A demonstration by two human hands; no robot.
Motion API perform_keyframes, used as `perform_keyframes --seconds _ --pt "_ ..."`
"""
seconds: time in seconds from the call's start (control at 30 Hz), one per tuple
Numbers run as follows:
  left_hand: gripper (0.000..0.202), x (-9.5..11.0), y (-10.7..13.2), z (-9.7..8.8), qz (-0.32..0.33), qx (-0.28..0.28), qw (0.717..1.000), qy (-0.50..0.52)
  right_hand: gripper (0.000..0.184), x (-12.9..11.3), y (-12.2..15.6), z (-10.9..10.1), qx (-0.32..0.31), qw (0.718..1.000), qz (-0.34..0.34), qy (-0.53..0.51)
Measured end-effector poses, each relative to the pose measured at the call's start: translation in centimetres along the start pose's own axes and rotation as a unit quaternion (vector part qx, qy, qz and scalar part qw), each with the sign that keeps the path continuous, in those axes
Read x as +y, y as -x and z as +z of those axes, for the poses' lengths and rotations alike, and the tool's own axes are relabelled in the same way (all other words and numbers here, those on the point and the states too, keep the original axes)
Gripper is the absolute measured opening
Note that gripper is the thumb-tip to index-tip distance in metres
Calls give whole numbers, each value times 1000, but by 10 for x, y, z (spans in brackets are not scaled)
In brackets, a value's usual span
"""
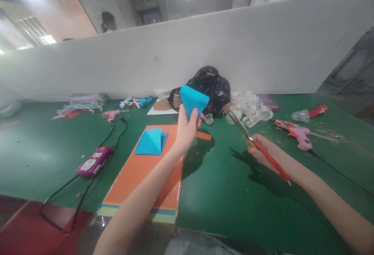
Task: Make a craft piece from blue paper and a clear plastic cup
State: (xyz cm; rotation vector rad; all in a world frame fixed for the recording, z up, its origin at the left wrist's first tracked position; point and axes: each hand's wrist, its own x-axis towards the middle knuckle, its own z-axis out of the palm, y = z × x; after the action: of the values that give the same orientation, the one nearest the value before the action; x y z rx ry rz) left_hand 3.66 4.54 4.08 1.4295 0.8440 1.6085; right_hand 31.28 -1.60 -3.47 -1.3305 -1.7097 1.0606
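Note:
My left hand is raised above the table, pinching a piece of folded blue paper by its lower corner. My right hand is shut around a pair of red-handled scissors, whose steel blades point up and to the left. The scissors are apart from the blue paper, with a gap between them. Below my left forearm, a second folded blue paper lies on a stack of orange card.
A white partition runs along the far edge of the green table mat. Along it are a black plastic bag and clear plastic cups. Pink glue guns and a purple power strip with black cords lie nearby.

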Motion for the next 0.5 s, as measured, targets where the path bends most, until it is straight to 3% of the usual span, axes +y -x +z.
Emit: perform_keyframes --seconds 0.1,0.27,0.5 --pt "24 2 7 6 -10 -24 1000 -11 52 -9 4 7 -26 998 -21 55" --pt "25 3 20 16 -34 -63 997 -18 56 -19 5 18 -51 998 -28 28" --pt "25 2 29 20 -51 -82 995 -20 57 -15 4 20 -48 999 -7 -13"
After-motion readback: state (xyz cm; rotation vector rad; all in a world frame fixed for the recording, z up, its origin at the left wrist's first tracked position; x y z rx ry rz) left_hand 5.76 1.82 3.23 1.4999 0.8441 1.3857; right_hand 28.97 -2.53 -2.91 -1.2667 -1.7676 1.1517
